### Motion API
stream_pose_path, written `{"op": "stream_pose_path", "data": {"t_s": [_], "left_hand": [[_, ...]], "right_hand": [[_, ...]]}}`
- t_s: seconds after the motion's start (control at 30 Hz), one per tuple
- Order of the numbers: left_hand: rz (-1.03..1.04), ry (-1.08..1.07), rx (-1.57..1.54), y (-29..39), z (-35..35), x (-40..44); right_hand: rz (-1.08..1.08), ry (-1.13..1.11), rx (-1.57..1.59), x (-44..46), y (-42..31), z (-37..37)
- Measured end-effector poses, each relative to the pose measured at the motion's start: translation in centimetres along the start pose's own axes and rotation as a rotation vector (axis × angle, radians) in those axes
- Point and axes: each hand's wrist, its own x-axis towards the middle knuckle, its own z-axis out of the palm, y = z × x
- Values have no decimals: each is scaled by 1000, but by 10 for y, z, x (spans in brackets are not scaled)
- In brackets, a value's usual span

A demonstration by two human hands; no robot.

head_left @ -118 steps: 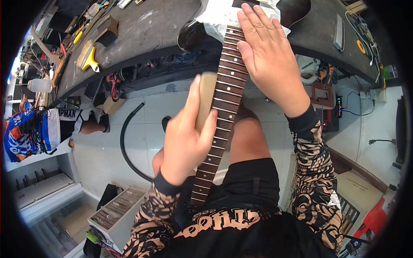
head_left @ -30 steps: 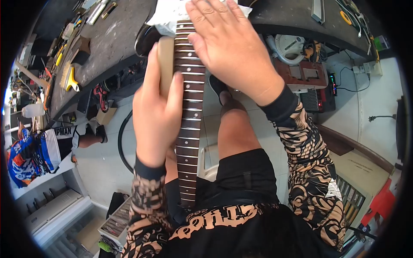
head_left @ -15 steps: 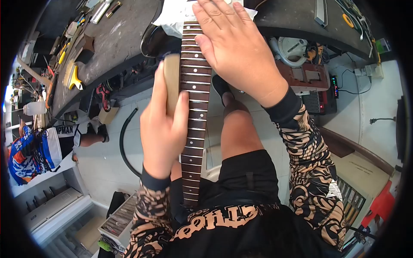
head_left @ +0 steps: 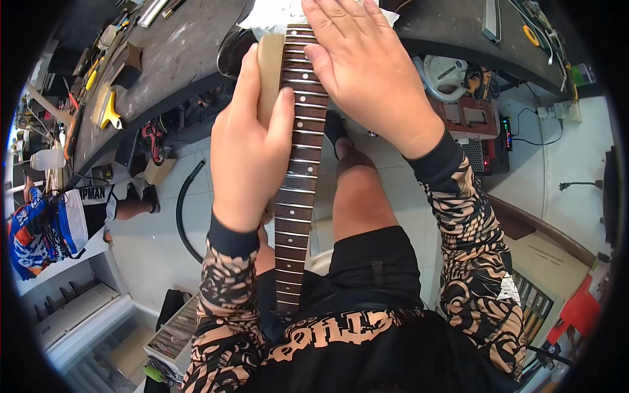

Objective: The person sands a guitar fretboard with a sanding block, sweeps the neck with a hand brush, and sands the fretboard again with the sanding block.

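Observation:
A guitar neck (head_left: 295,209) with metal frets and dot inlays runs from my lap up to the workbench. White covering (head_left: 272,14) lies over the dark guitar body (head_left: 230,52) at its upper end. My left hand (head_left: 252,147) grips a pale wooden block (head_left: 270,72) along the left edge of the neck, fingers on one side and thumb on the other. My right hand (head_left: 373,75) lies flat across the top of the neck and the covering, its fingers stretched out. Nothing shows in its grasp.
The dark workbench (head_left: 177,59) carries a yellow-handled brush (head_left: 110,112) and scattered tools. Beneath it are a red drill (head_left: 152,141) and a power saw (head_left: 445,75). Another person (head_left: 49,229) is at the far left. A black hose (head_left: 182,216) lies on the floor.
My left hand and the block have moved up along the neck since half a second ago. My right hand stays flat near the neck's upper end. The view has shifted slightly.

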Motion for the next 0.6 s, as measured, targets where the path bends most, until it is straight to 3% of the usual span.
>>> {"op": "stream_pose_path", "data": {"t_s": [0.2, 0.27, 0.3, 0.33, 0.47, 0.6], "left_hand": [[67, -7, 85, -7, -11, -54], [-60, -37, 28, 7, -10, -34], [48, 20, 72, -3, -3, -17], [-18, -9, 15, 0, -3, -7], [99, 28, 42, -8, -9, -49], [-2, -16, 2, 1, -8, -33]], "right_hand": [[8, -24, 4, 0, 2, -4], [-26, -34, -28, -1, -1, -4], [-26, -27, -29, -1, -1, -3], [-21, -18, -35, 0, -1, -2], [14, -14, 11, 0, -1, 0], [-12, -28, 16, 1, -1, -2]]}}
